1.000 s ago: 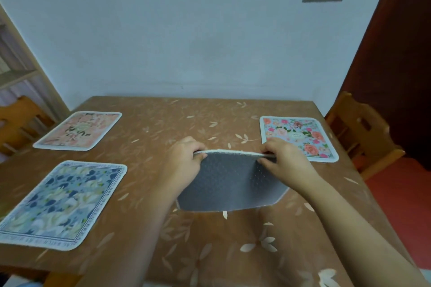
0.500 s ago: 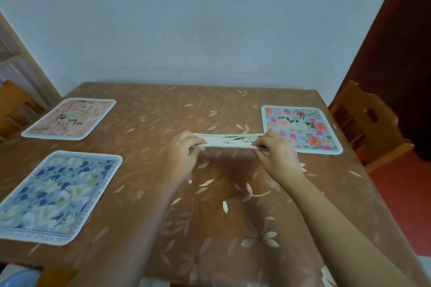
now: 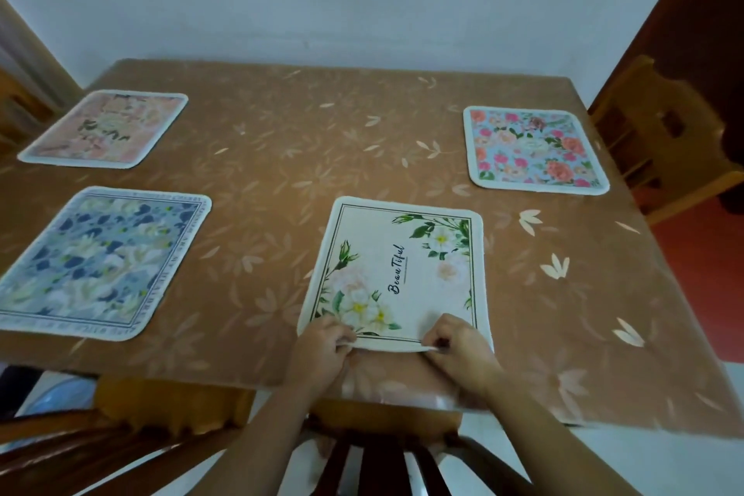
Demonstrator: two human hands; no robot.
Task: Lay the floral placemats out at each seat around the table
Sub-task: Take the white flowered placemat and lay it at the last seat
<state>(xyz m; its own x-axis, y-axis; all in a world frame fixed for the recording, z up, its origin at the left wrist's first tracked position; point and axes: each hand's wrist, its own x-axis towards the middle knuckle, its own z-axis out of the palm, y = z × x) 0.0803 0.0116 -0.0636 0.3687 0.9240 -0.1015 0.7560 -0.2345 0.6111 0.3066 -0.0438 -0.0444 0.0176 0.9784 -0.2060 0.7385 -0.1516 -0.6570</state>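
Cream placemat (image 3: 396, 274): flat, near edge raised, likely for squaring.
Left hand (image 3: 322, 350): pinches that edge.
Right hand (image 3: 459, 350): pinches it too.

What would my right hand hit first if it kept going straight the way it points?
The right hand points forward, slightly left, over the cream rectangular floral placemat it pinches at the near edge, so it would meet that mat first; past it, probably just brown leaf-patterned tablecloth.
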